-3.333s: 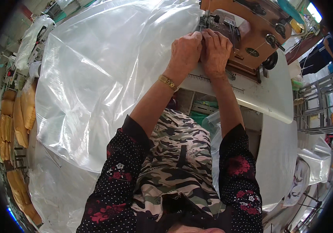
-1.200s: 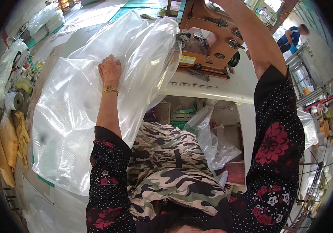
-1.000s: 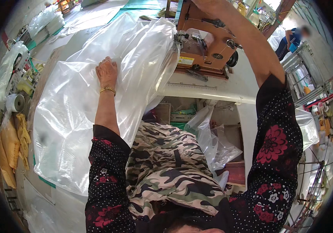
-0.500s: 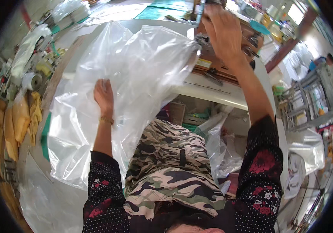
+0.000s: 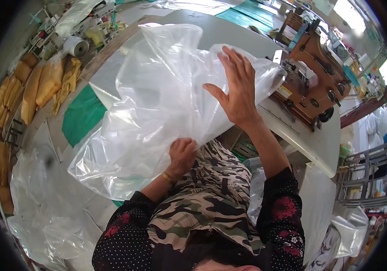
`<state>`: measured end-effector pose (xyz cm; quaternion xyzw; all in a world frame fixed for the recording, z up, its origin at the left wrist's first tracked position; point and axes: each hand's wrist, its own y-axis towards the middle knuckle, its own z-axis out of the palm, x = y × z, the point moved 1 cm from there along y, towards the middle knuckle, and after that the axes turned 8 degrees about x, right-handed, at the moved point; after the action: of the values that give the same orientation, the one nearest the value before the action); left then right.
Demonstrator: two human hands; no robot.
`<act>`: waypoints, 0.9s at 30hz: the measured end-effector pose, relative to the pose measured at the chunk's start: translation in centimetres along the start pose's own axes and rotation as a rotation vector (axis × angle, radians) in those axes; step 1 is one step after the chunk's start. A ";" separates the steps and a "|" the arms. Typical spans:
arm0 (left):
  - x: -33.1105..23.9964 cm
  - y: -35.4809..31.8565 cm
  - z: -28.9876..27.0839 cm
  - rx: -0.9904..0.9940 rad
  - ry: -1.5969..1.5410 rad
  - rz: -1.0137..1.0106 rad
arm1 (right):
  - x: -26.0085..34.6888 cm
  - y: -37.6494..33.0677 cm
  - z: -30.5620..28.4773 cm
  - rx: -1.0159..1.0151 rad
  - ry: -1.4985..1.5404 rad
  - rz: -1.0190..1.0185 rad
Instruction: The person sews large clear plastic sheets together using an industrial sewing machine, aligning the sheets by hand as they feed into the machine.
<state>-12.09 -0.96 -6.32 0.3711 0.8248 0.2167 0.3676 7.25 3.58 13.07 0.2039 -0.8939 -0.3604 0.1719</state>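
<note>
A large sheet of clear plastic film (image 5: 152, 99) lies crumpled over the work table in front of me and hangs off its near left side. My left hand (image 5: 183, 157) is closed on the film's near edge, close to my lap. Above the film, my right hand (image 5: 236, 86) has its fingers spread and grips nothing; whether the palm touches the film cannot be told. To the right stands a brown sewing machine (image 5: 313, 77). The film's narrow right end reaches up to the machine's needle area, where its edge is partly hidden.
A pale table (image 5: 229, 29) carries the machine. Green sheeting (image 5: 83, 113) hangs at the left edge. Yellow bundles (image 5: 51, 81) and a white roll (image 5: 76, 46) lie on the left. More clear film (image 5: 44, 198) covers the floor. A metal rack (image 5: 367, 176) stands at right.
My right hand has come down from the machine's top to above the film. My left hand has moved nearer my lap, closing on the film's edge. The view has turned leftward.
</note>
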 end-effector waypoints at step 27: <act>-7.6 11.7 -18.7 0.168 -0.113 0.045 | 1.4 -3.7 1.0 0.044 0.964 0.318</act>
<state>-17.69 -1.06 16.29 0.4307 0.8095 0.1339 0.3759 6.45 1.05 10.00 0.2120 -0.7403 -0.1758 0.6132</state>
